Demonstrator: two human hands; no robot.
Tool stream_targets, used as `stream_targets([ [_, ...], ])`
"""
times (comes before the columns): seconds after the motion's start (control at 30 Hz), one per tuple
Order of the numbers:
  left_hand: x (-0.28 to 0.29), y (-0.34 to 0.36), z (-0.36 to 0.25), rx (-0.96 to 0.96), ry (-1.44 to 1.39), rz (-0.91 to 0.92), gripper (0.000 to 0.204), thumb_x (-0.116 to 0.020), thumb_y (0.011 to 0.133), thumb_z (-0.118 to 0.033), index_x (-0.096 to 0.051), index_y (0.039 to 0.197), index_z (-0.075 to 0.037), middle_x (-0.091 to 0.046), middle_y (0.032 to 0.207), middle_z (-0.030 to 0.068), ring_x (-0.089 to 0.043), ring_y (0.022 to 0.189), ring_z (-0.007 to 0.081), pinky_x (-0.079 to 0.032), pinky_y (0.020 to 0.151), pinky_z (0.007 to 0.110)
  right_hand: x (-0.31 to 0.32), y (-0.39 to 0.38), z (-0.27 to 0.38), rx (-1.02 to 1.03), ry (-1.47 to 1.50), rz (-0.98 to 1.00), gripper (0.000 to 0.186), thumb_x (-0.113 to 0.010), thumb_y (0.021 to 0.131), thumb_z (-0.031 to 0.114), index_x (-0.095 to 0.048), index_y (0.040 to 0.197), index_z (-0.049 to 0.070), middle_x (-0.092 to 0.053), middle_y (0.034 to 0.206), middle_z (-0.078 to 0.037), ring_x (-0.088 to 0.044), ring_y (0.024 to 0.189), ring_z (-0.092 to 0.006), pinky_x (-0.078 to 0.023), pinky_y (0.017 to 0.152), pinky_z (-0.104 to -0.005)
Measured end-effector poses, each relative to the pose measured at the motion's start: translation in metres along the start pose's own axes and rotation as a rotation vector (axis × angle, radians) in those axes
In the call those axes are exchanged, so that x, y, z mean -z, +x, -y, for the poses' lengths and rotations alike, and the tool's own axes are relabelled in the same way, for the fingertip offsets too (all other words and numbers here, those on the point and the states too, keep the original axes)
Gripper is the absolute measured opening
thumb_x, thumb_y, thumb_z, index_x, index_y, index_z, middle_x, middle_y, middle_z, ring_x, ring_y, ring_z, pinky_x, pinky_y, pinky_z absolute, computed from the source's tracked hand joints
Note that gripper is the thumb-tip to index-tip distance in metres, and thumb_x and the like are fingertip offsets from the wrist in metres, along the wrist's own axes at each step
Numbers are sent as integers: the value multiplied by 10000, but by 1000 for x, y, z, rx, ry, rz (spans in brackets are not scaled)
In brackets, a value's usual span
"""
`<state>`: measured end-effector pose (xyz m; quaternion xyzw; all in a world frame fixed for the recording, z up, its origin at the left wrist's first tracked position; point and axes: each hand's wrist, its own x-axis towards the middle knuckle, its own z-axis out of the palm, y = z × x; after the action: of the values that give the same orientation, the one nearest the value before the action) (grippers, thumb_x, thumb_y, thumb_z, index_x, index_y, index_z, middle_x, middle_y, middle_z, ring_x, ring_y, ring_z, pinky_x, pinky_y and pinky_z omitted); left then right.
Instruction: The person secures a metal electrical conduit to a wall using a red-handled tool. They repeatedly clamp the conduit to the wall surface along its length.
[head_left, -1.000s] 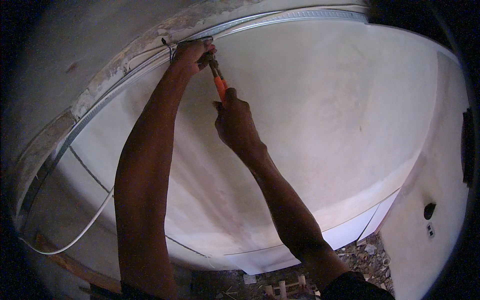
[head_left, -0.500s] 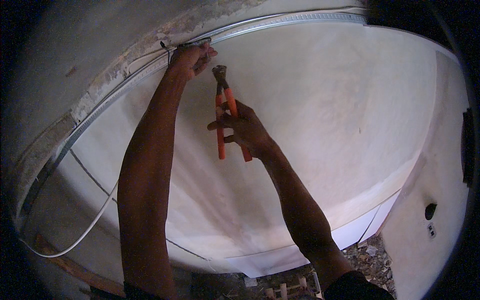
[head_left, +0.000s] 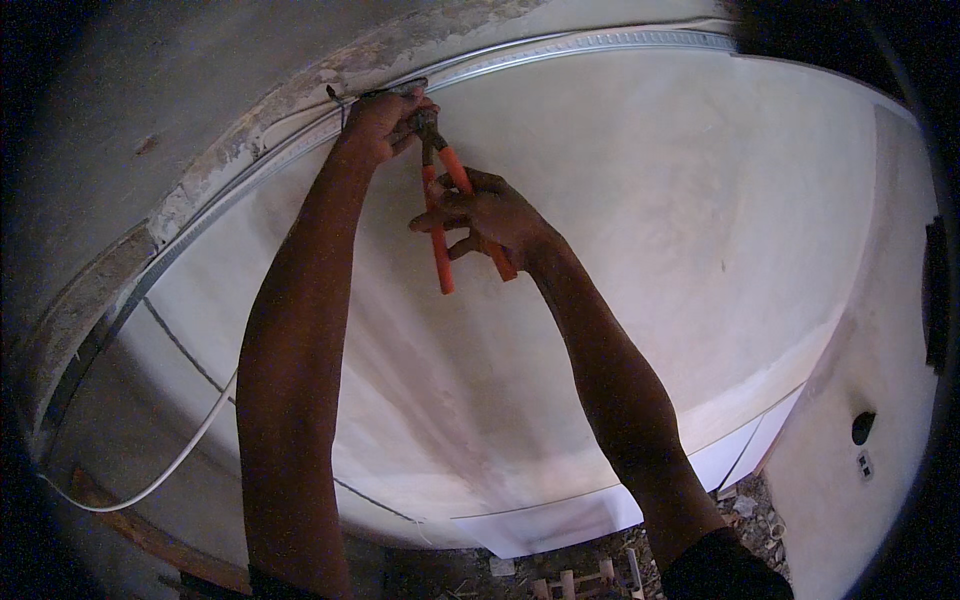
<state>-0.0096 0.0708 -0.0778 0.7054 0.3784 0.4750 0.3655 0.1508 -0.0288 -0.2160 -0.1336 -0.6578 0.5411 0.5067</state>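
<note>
My right hand (head_left: 490, 215) is wrapped around the orange handles of a pair of end-cutting pincers (head_left: 441, 168). The handles are spread apart, and the dark head is raised against the fingers of my left hand (head_left: 385, 122). That hand is up at a perforated metal profile (head_left: 590, 41) along the top of the pale wall panel (head_left: 640, 230). Its fingers are curled at the profile's edge, and what they pinch is hidden. A thin dark wire or tie (head_left: 336, 96) sticks out beside its wrist.
A white cable (head_left: 190, 448) hangs in a loop at the lower left. Rough broken plaster (head_left: 190, 195) runs along the profile. At lower right are a wall socket (head_left: 865, 465) and a dark round hole (head_left: 862, 428). Rubble (head_left: 750, 505) and a wooden pallet (head_left: 570, 583) lie below.
My right hand has moved up and slightly left, bringing the pincers' head from below my left hand to its fingers. My left hand stays at nearly the same place on the profile.
</note>
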Motion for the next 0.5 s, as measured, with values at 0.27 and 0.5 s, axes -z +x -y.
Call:
stream_targets([
  [0.27,7,6,3,-56,-22,-39,215,-602,905,-212,-579,1016,-29,-645,887,87,-628,769,195,-544,668,321,-2,4,2,-24,-26,-30,455,-554,932,306,-420,1222,-17,-581,1054,-180,-636,980,-270,-563,744,-472],
  [0.5,4,3,1,-58,-38,-54,207,-605,902,-218,-587,1016,-46,-649,890,80,-622,747,184,-536,630,317,-6,4,9,-23,-93,-73,429,-536,939,315,-440,1193,-17,-570,1009,-150,-634,922,-242,-583,732,-441],
])
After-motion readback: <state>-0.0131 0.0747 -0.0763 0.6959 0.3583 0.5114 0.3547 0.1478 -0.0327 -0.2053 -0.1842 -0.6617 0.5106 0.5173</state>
